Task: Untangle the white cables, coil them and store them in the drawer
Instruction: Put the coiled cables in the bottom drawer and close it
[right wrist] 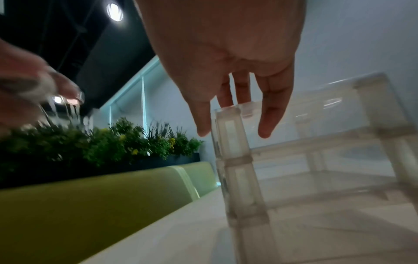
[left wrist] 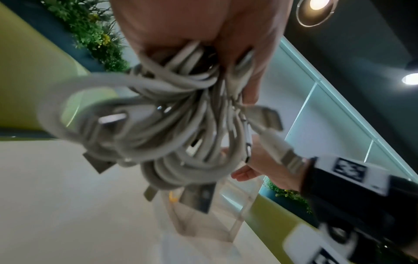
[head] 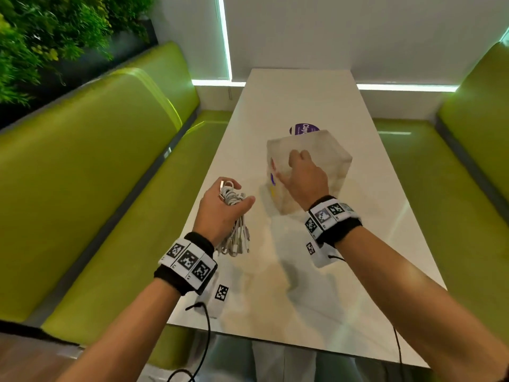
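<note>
My left hand [head: 217, 209] grips a bundle of white cables [head: 232, 195] above the table's left side. Its loops and metal plugs [head: 238, 239] hang below the fist. Up close the cables [left wrist: 172, 114] show as a loose tangle of coils under the fingers [left wrist: 251, 78]. A translucent drawer unit [head: 330, 158] stands on the white table [head: 303, 285]. My right hand [head: 293, 168] is on its top front corner, empty, with fingers [right wrist: 271, 107] straight and pointing down at the corner post [right wrist: 235, 160]. The drawers look closed; their contents are blurred.
A purple round label [head: 304, 129] lies on the table behind the drawer unit. Red, blue and yellow marks [head: 272, 176] show on the unit's left face. Green benches [head: 96, 175] line both long sides of the table, with plants [head: 41, 37] behind the left one.
</note>
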Demonstrator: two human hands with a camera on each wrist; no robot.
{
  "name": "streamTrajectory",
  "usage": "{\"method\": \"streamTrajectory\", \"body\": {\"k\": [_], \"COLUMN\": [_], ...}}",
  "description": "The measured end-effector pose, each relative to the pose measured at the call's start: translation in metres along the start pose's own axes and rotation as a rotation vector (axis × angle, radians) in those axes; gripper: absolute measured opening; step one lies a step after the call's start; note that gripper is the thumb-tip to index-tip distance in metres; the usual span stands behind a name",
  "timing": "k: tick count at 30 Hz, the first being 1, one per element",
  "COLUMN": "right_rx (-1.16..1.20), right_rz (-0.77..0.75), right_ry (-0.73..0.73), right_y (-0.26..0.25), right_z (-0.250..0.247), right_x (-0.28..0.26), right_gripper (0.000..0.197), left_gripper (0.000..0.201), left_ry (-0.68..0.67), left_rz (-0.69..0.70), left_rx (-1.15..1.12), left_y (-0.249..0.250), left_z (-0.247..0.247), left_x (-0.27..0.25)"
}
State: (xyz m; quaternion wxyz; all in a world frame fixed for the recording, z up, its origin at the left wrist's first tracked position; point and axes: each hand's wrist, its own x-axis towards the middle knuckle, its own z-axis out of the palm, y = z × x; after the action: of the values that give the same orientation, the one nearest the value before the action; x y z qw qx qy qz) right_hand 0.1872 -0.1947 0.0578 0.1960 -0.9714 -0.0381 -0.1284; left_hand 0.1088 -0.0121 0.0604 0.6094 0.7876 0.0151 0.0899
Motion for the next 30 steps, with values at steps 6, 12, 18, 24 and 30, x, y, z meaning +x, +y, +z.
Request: {"method": "streamTrajectory", "body": {"k": [6, 12, 18, 24, 30], "right_rx": [0.251, 0.500, 0.311, 0.037, -0.075], "right_rz": [-0.059, -0.005, -0.105, -0.079, -0.015], "right_ry": [-0.213, -0.356, -0.116, -0.595, -0.645], "right_y": [0.037, 0.069, 0.071, 0.036, 0.031], "right_z": [-0.047, -0.077, -0.076, -0.022, 0.018], "right_x": [-0.065, -0.113, -0.141, -0.184, -0.173], "right_gripper": [0.023, 0.028, 0.036, 0.040, 0.034], "left_gripper": [0.033, 0.055, 0.059, 0.059, 0.059], "left_ry": [-0.231, -0.596, -0.618, -0.582, -0.576], "left_rz": [0.057, 0.074, 0.071, 0.035, 0.012], "left_rx": [0.128, 0.317, 0.291, 0.218, 0.189], "left_y": [0.018, 0.017, 0.010, 0.005, 0.001], "left_z": [0.011, 0.017, 0.016, 0.019, 0.020], "left_x": [-0.015, -0.040, -0.049, -0.050, -0.050]}}
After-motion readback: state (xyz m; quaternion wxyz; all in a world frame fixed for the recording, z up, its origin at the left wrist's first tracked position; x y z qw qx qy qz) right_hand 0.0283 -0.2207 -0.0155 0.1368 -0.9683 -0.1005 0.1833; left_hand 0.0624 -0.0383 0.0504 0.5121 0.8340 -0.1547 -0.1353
